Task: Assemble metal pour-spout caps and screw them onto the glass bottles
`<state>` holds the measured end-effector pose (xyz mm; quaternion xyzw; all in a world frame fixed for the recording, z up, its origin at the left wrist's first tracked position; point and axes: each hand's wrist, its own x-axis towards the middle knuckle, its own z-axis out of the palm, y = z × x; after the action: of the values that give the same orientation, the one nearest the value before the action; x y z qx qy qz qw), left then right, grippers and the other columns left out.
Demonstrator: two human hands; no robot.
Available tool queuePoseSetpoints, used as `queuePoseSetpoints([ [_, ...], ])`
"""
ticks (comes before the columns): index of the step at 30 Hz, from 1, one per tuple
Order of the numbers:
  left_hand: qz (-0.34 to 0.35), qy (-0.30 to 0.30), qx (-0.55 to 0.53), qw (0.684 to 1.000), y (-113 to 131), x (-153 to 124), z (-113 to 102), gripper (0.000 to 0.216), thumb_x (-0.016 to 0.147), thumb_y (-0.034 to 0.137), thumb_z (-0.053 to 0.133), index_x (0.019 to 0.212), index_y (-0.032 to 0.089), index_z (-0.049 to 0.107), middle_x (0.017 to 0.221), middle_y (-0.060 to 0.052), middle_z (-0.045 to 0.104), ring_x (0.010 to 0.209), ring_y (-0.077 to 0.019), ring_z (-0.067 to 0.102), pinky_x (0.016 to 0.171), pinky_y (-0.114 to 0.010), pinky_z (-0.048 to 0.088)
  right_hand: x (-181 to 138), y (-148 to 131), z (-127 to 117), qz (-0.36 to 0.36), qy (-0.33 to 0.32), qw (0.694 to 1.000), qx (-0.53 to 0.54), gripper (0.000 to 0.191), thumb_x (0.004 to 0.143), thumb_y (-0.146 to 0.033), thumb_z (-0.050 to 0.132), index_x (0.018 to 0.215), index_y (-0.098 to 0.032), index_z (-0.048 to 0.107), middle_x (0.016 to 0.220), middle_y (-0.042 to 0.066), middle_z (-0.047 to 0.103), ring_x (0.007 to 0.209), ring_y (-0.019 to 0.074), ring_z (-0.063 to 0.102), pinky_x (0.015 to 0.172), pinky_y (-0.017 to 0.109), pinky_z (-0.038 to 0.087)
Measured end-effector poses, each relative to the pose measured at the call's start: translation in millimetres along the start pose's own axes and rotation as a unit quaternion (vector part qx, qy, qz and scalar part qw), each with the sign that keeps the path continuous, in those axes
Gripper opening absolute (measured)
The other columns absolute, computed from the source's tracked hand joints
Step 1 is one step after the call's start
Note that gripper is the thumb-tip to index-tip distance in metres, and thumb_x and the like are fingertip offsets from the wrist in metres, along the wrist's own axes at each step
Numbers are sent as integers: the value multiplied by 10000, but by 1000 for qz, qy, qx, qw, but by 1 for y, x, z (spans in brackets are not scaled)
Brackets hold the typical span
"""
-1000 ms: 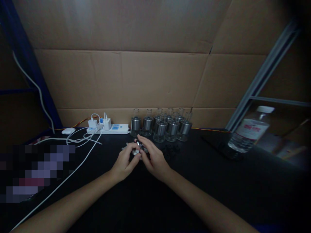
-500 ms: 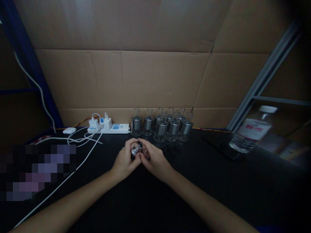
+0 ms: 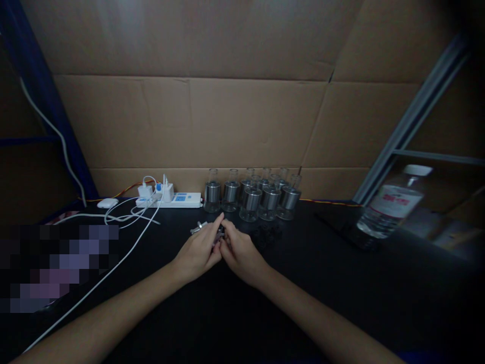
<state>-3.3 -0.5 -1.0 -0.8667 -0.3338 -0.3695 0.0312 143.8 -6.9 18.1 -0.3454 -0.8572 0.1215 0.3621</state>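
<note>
My left hand and my right hand meet above the black table, their fingers closed around a small silvery metal part. Fingers cover most of it, so its full shape is hidden. The left fingers lean straight across its far side, while the right fingers curl against it. Just beyond the left hand, more silvery metal shows; I cannot tell whether it is touched. Right of my hands lies a pile of small black pieces, dim against the table.
Several glass-necked bottles with metal sleeves stand behind my hands. A white power strip with chargers and loose white cables lies to the left. At the right stands a water bottle. Cardboard lines the back.
My left fingers have straightened and moved over the silvery part, hiding more of it. The silvery metal beyond the left hand now shows more. My forearms have hardly moved.
</note>
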Motion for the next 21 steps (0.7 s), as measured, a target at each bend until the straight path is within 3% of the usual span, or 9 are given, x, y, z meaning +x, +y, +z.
queuePoseSetpoints([
  [10,8,-26,-19,999,-3,-1,4,670,770,122,384,1323,130,7,1094,-144,500,1030,-208,488,873,-364,414,0,1,0,38,-60,997,-13,328,774,-93,343,1098,-124,305,842,81,559,746,156,550,655,274,418],
  [21,-9,-42,-57,997,3,0,-6,726,728,110,424,1324,131,12,1265,-154,366,1149,-219,382,938,-378,356,2,2,-2,31,-33,999,20,349,797,-104,338,1139,-155,295,827,48,548,681,122,542,628,237,408],
])
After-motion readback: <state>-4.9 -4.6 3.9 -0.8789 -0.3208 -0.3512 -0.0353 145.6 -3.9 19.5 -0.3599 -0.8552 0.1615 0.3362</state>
